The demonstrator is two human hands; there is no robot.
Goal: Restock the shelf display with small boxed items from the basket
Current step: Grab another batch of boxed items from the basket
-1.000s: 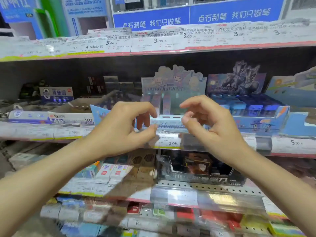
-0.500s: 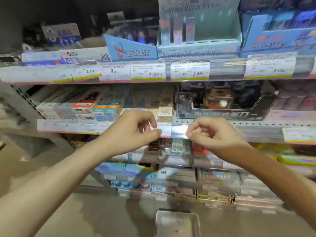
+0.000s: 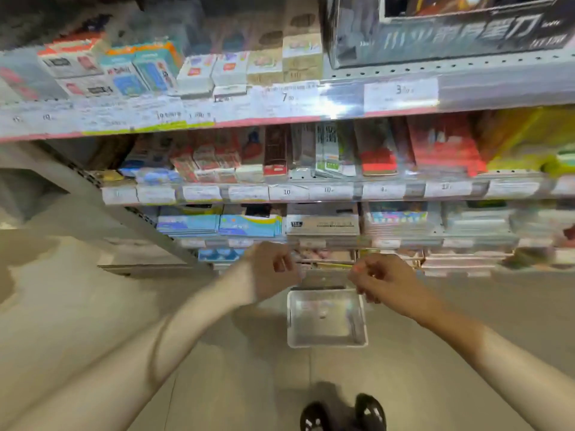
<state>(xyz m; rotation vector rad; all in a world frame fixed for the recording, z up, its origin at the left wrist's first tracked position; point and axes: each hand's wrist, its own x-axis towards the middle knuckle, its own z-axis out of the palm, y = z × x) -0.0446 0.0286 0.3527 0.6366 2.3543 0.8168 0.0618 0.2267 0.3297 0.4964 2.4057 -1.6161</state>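
- While both arms reach forward and down, the left hand [image 3: 273, 269] and right hand [image 3: 384, 283] hang side by side above the basket [image 3: 326, 340], a gap between them
- Left hand: fingers loosely curled, thumb near the fingertips; blur hides whether anything small sits between them, so I cannot tell if it holds something
- Right hand: fingers curled in the same way, knuckles up; again I cannot tell whether it pinches anything
- Basket: a pale, shallow rectangular tray on the floor [image 3: 93, 321], just in front of the lowest shelf; its long axis runs away from the person toward the shelves, the near rim slightly wider in view; what lies inside is too blurred to make out
- Shelves [image 3: 280, 119]: several tiers with price strips along their front edges, packed with small boxes [image 3: 199, 73] and flat packs standing upright, faces outward
- A large dark display box [image 3: 451, 35] stands on the top tier at the right
- Two black shoes [image 3: 342, 415] show at the bottom edge, toes toward the basket
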